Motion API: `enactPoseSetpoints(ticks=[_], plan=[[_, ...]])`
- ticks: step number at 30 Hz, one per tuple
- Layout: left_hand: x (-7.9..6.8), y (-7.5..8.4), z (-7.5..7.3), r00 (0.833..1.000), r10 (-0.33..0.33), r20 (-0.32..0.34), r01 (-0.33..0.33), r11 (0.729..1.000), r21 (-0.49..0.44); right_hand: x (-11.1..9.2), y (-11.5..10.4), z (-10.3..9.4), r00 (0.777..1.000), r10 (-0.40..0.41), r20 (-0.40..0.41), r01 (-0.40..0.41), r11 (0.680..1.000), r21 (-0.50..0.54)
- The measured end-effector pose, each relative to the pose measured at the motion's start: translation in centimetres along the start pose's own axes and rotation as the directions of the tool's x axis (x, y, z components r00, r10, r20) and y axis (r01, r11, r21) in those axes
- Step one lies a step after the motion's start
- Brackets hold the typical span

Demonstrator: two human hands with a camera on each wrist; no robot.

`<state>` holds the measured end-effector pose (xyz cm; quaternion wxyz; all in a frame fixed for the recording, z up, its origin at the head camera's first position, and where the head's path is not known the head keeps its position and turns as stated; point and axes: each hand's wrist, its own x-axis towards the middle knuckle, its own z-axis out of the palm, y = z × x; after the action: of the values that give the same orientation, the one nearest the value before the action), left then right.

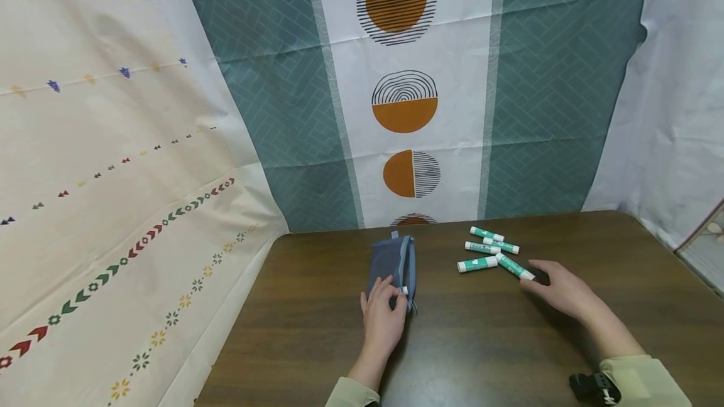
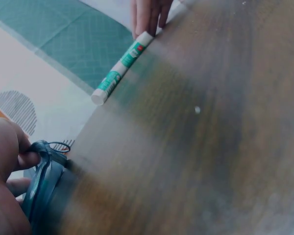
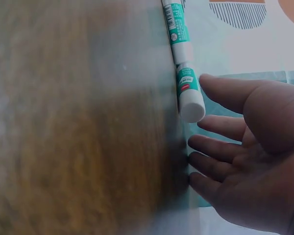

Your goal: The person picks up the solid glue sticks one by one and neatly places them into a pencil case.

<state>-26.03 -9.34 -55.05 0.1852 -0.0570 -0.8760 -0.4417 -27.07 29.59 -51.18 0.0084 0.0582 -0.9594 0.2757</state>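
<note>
Glue stick point(image 1: 514, 266), green and white: lies on the table point(image 1: 452, 350), just left of and slightly beyond my right hand point(image 1: 562, 291), the nearer one. Its long axis slants from far left to near right, the near end towards the gap between my spread thumb and fingers; contact cannot be told. Four similar sticks point(image 1: 476, 264) lie beyond and leftward. Farther left, my left hand point(image 1: 383, 319) pinches the blue pouch's point(image 1: 387, 259) edge.
</note>
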Motion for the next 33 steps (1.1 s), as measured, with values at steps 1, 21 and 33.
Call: enactPoseSetpoints(ticks=[1,21,33], plan=[[-0.01,0.02,-0.01,1.0,0.001,-0.001,-0.001,1.0,0.0,-0.04,-0.01,-0.04,1.0,0.001,0.004,-0.001,1.0,-0.001],[-0.06,0.13,0.0,1.0,0.01,-0.005,-0.01,1.0,0.003,0.05,0.83,0.4,1.0,-0.013,-0.017,0.013,1.0,0.011],[-0.14,0.11,-0.08,1.0,0.014,-0.007,-0.014,1.0,0.0,0.27,0.83,0.61,0.999,0.03,-0.024,-0.029,0.999,0.04]])
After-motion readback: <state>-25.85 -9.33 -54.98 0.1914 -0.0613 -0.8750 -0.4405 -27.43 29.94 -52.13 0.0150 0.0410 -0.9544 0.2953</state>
